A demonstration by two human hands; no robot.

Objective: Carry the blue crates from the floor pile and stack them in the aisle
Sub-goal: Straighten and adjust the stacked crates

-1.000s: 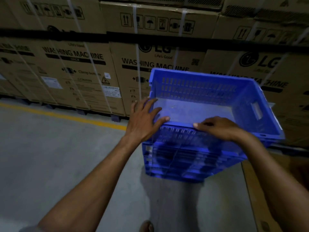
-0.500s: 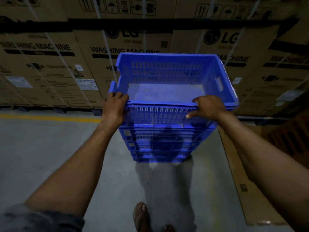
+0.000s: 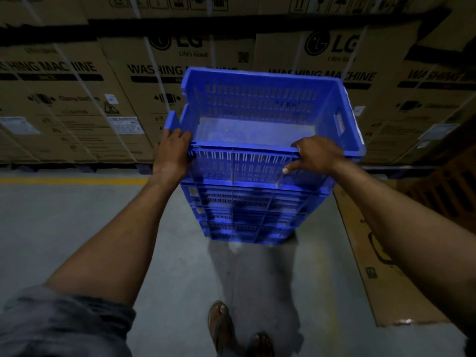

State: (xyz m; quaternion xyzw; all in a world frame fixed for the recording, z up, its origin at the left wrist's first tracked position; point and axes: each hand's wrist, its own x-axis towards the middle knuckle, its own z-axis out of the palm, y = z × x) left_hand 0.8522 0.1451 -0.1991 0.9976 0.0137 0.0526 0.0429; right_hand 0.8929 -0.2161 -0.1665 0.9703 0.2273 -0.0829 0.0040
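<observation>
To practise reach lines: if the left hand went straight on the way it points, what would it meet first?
The top crate: its left wall stands ahead of the left hand gripping that corner; beyond, probably the washing machine cartons.

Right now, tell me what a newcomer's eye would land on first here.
The bright blue top crate at centre, atop a stack of blue crates on the grey floor, with the left hand and right hand gripping its near rim. Behind it, a wall of brown washing machine cartons fills the background.
</observation>
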